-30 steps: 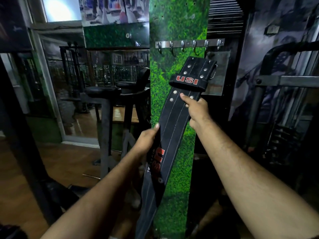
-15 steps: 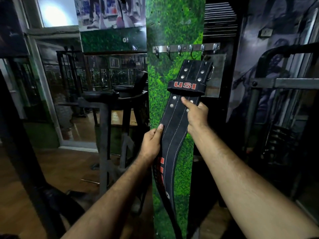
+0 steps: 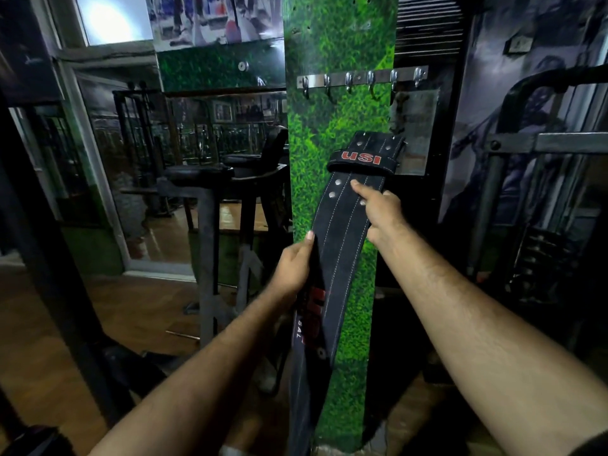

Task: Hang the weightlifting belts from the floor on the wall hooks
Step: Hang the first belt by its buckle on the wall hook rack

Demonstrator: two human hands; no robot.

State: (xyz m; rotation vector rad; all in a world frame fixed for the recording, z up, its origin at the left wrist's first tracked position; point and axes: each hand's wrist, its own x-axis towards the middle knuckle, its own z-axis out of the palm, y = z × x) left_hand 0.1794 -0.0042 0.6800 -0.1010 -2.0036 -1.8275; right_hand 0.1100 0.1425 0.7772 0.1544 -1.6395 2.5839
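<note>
The belt [image 3: 342, 232] is lower now than it was a moment ago. Back then its top end was right up under the hook rail [image 3: 362, 78]. Now the top end sits well below the hooks, with green wall showing between them. Both hands have come down with it. The loop with the red letters "USI" is lower too.

There is one belt. It is black with white stitch lines and shiny round studs. There is one hook rail, and it has six silver hooks in a row. Nothing hangs on any hook. There are two hands.

The left hand [image 3: 293, 266] holds the belt's left edge about halfway down. Its fingers are curled round the edge, and the thumb lies along the front. The right hand [image 3: 378, 212] holds the belt higher up, on its right edge, just under the "USI" loop. Its fingers wrap behind the belt, and one finger points out straight across the front, touching the belt near the studs. The two hands are apart, one above the other.

The belt is held up in front of the green grass panel [image 3: 332, 120]. It leans a little to the right at the top. Its bottom end hangs down out of sight between the arms.
</note>
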